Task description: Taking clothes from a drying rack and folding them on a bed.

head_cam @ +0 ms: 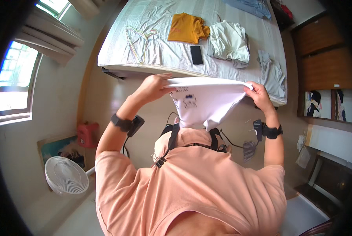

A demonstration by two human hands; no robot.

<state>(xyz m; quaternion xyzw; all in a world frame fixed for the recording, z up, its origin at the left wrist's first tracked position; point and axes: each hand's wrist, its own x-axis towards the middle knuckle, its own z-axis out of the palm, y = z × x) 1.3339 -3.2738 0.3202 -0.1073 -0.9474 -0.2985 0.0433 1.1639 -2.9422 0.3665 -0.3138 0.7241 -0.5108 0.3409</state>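
A white printed T-shirt (207, 100) hangs stretched between my two hands, in front of the near edge of the bed (158, 57). My left hand (156, 87) grips its upper left corner, and my right hand (258, 93) pinches the upper right corner. The cloth droops in folds toward my lap, with a dark drawing and some writing on its left part. Beyond it on the bed lie a folded mustard-yellow T-shirt (186, 28), a black smartphone (196, 55) and a stack of folded pale clothes (229, 39).
Wire hangers (142, 42) lie on the bed's left side, a grey garment (271, 73) at its right edge. Folded blue clothes (249, 6) are at the back. A white fan (66, 174) and a red container (88, 134) stand left. Wooden cabinets (326, 67) line the right; a striped cloth (249, 150) is on the floor.
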